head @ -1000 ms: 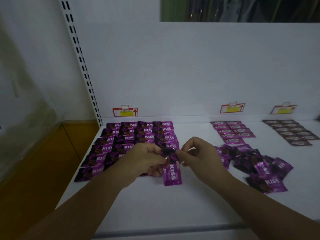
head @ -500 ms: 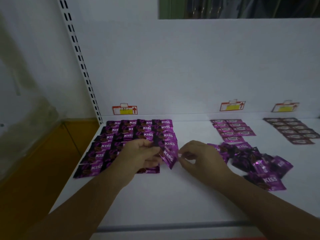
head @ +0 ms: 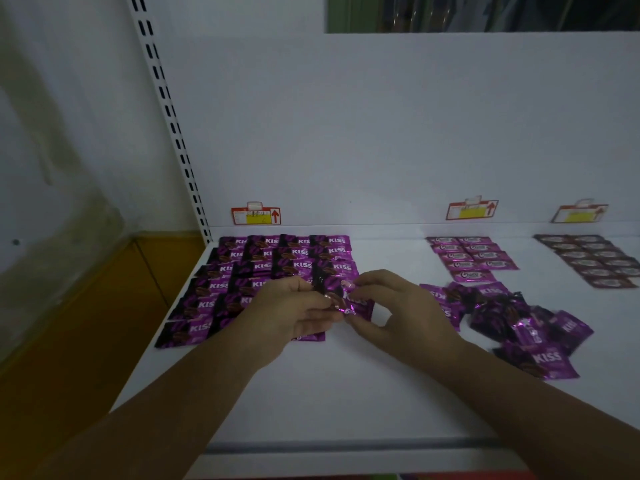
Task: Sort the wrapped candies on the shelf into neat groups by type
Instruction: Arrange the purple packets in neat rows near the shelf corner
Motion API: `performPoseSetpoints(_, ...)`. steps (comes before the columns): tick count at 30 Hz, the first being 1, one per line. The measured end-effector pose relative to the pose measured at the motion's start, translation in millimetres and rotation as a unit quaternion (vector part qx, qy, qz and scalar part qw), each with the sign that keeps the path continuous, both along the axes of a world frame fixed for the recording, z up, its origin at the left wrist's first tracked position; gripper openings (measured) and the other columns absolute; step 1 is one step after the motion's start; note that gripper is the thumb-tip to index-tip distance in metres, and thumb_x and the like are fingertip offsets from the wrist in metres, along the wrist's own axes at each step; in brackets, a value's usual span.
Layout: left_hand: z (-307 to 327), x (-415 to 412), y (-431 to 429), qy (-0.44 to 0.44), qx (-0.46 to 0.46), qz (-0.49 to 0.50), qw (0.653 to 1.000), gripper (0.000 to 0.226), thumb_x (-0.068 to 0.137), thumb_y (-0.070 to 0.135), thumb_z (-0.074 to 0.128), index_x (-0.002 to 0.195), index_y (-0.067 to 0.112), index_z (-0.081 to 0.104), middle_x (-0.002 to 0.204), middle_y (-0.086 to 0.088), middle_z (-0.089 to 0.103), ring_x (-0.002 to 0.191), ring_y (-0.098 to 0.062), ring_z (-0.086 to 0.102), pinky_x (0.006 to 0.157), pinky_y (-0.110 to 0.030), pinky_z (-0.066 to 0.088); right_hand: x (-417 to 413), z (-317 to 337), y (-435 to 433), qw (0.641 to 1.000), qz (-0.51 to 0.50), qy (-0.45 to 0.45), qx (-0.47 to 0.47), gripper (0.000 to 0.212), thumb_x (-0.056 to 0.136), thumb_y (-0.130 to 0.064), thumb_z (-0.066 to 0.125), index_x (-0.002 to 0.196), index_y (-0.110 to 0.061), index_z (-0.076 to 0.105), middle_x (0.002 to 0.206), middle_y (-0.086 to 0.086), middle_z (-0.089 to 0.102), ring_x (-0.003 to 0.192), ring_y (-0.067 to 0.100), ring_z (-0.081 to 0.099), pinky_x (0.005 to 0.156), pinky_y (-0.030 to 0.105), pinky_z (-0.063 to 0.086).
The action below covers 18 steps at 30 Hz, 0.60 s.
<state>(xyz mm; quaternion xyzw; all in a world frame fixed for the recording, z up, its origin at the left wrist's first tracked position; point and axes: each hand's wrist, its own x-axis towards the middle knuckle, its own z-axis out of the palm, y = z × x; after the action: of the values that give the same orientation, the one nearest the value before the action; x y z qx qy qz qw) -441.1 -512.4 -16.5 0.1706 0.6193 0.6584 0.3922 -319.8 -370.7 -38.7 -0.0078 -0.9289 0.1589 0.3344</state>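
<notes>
Dim light covers a white back panel (head: 381, 133), slotted upright (head: 167, 109) and ochre floor (head: 86, 341).

A white metal upright rail (head: 166, 109) with two columns of dark slots runs slantwise down the left side, meeting a plain white back panel (head: 381, 133). Three red-bordered paper price tags with yellow centres and red arrows stand along the foot of that panel: one at the left (head: 255, 215), one right of centre (head: 471, 210), and one at the far right (head: 579, 213), which is tilted. Their print is too small to read. Left of the rail is a pale, stained wall (head: 69, 133), and below it an ochre-brown surface (head: 86, 341). Above the panel is a dark opening (head: 485, 12) edged with a green frame (head: 334, 12).
</notes>
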Motion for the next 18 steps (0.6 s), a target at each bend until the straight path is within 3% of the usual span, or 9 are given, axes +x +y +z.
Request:
performPoseSetpoints(4, 0, -7, 1, 0.009, -0.017, -0.013, 1.000, 0.012, 0.083, 0.008, 0.065, 0.093, 0.002, 0.064, 0.082, -0.013, 0.073, 0.073, -0.025, 0.071, 0.053, -0.024, 0.054, -3, 1, 6, 1.000, 0.002, -0.003, -0.031, 0.022, 0.068, -0.018, 0.081, 0.088, -0.013, 0.073, 0.093, 0.000, 0.068, 0.079, 0.011, 0.064, 0.069, 0.021, 0.053)
performPoseSetpoints(6, -2, -16, 0, 0.133, -0.062, 0.014, 0.989, 0.009, 0.088, 0.021, 0.060, 0.090, 0.013, 0.064, 0.075, -0.002, 0.073, 0.068, -0.016, 0.071, 0.052, -0.024, 0.054, -2, -1, 12, 0.998, -0.010, -0.019, -0.053, 0.020, 0.069, -0.018, 0.080, 0.087, -0.014, 0.073, 0.094, -0.002, 0.068, 0.079, 0.011, 0.064, 0.070, 0.022, 0.053)
performPoseSetpoints(8, -8, -29, -5, 0.391, -0.135, 0.029, 0.910, 0.010, 0.090, 0.032, 0.055, 0.086, 0.026, 0.061, 0.073, 0.009, 0.069, 0.068, -0.001, 0.065, 0.058, -0.015, 0.050, 1, -5, 18, 0.997, -0.008, -0.055, -0.049, 0.020, 0.071, -0.021, 0.078, 0.090, -0.015, 0.074, 0.097, -0.002, 0.068, 0.083, 0.011, 0.064, 0.074, 0.024, 0.054)
performPoseSetpoints(10, -14, -37, -11, 0.524, -0.162, 0.012, 0.836, 0.006, 0.089, 0.037, 0.053, 0.086, 0.033, 0.057, 0.078, 0.017, 0.062, 0.073, 0.006, 0.058, 0.059, -0.006, 0.041, 4, -11, 19, 0.996, 0.013, -0.083, -0.016, 0.021, 0.072, -0.023, 0.078, 0.091, -0.015, 0.075, 0.100, -0.001, 0.070, 0.086, 0.012, 0.066, 0.078, 0.026, 0.054)
performPoseSetpoints(12, -20, -42, -13, 0.554, -0.167, -0.004, 0.816, 0.002, 0.089, 0.035, 0.054, 0.088, 0.035, 0.055, 0.082, 0.020, 0.060, 0.075, 0.007, 0.056, 0.063, -0.005, 0.038, 5, -15, 17, 0.995, 0.031, -0.093, 0.027, 0.023, 0.070, -0.025, 0.079, 0.091, -0.016, 0.075, 0.099, -0.001, 0.071, 0.087, 0.013, 0.066, 0.080, 0.027, 0.053)
performPoseSetpoints(18, -22, -43, -12, 0.562, -0.157, -0.013, 0.812, 0.008, 0.089, 0.027, 0.056, 0.088, 0.034, 0.056, 0.082, 0.020, 0.058, 0.078, 0.004, 0.056, 0.067, -0.008, 0.040, -3, -18, 18, 0.992, 0.060, -0.100, 0.052, 0.021, 0.074, -0.025, 0.076, 0.092, -0.016, 0.076, 0.098, -0.001, 0.071, 0.089, 0.015, 0.064, 0.080, 0.028, 0.051)
